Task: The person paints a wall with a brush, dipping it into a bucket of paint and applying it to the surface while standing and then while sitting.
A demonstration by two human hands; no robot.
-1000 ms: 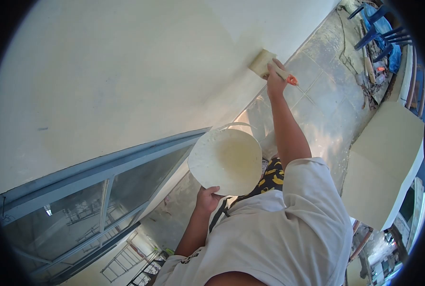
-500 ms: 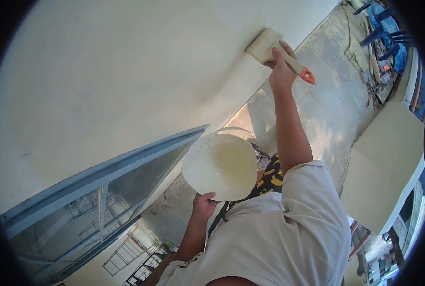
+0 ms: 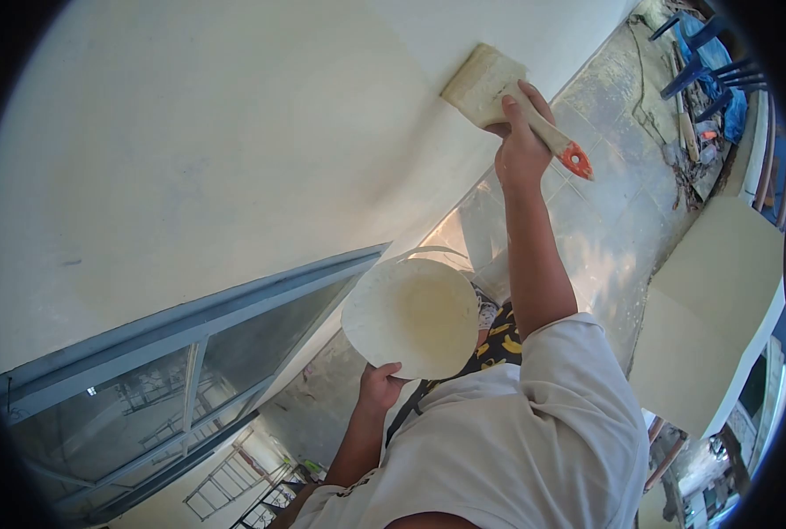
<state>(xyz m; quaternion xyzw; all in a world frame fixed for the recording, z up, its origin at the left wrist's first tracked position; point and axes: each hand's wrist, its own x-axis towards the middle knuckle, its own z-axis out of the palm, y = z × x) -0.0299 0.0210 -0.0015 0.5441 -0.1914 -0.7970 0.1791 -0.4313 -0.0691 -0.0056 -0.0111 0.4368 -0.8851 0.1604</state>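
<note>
A wide paintbrush [image 3: 485, 84] with an orange-red handle tip is gripped in my right hand [image 3: 525, 132]. Its bristles lie against the pale wall [image 3: 234, 150], near the wall's lower edge. In front of my body, my left hand [image 3: 380, 386] holds a round white bucket [image 3: 357, 322] by its rim, thumb over the edge. Pale, slightly yellowish liquid shows inside the bucket. A thin handle arcs along its far side.
A blue-grey window frame [image 3: 190, 322] with glass panes runs along the left. Tiled floor [image 3: 613, 176] stretches to the right, past a low wall [image 3: 710, 317]. Blue chairs [image 3: 697, 75] and debris lie at the upper right, and a ladder [image 3: 221, 483] stands at lower left.
The brush has moved slightly up and left along the wall, its handle end swinging a little down and right. The bucket appears slightly lower in view, still in my left hand.
</note>
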